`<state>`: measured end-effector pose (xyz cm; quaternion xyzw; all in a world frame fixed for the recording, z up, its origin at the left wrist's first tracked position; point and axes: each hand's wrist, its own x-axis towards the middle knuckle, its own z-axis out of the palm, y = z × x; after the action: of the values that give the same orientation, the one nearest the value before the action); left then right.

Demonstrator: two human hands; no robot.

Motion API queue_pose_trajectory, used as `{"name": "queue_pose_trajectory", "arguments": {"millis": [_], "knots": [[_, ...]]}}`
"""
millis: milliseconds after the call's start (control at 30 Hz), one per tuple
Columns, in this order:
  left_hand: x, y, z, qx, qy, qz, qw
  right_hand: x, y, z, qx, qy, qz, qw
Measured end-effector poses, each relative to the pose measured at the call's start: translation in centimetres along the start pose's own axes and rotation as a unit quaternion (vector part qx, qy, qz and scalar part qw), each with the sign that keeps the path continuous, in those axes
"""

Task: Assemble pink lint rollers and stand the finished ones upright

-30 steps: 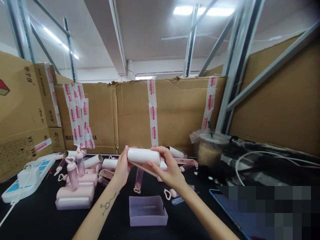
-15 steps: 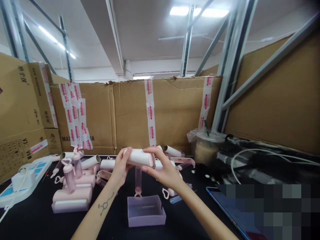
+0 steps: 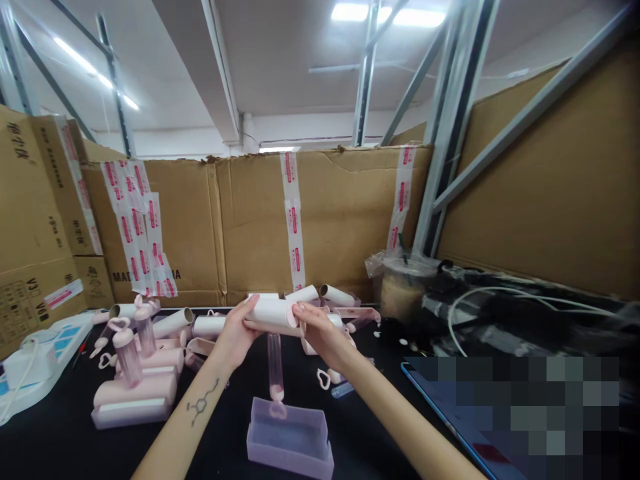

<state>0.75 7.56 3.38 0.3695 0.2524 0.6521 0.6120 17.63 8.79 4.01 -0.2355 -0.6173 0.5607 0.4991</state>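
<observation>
A white lint roller (image 3: 273, 312) with pink end parts is held level between my two hands, above the table. My left hand (image 3: 240, 333) grips its left end, thumb on top. At the other end, the fingers of my right hand (image 3: 323, 333) close on the pink end. A pink strip shows along the roller's underside; the palms hide the rest. Below it lies a clear tube (image 3: 275, 367) with a pink heart-shaped loop. Nearer to me sits a translucent purple tray-like cover (image 3: 290, 460), open side up.
Assembled pink lint rollers (image 3: 135, 390) with upright handles stand at left, beside a power strip (image 3: 45, 353). White rolls (image 3: 210, 325) and pink parts lie along the back before a cardboard wall (image 3: 250, 227). At right are a drink cup (image 3: 403, 293), cables and a phone (image 3: 450, 427).
The roller has turned slightly in my hands, and pink now shows along its underside. My right fingers have moved from around the roller onto its end. The camera view has shifted a little.
</observation>
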Motion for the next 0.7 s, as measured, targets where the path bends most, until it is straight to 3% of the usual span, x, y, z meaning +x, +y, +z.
{"name": "queue_pose_trajectory", "arguments": {"millis": [200,467,700], "knots": [[0.2,0.4,-0.7,0.009,0.065,0.053,0.996,1.2,0.5,0.4,0.008,0.011,0.029,0.999],[0.3,0.3,-0.8,0.009,0.05,-0.003,0.999,0.9,0.3,0.3,-0.008,0.004,0.059,0.998],[1.4,0.2,-1.5,0.01,0.044,-0.088,0.995,1.1,0.4,1.3,0.041,0.006,0.1,0.994]]}}
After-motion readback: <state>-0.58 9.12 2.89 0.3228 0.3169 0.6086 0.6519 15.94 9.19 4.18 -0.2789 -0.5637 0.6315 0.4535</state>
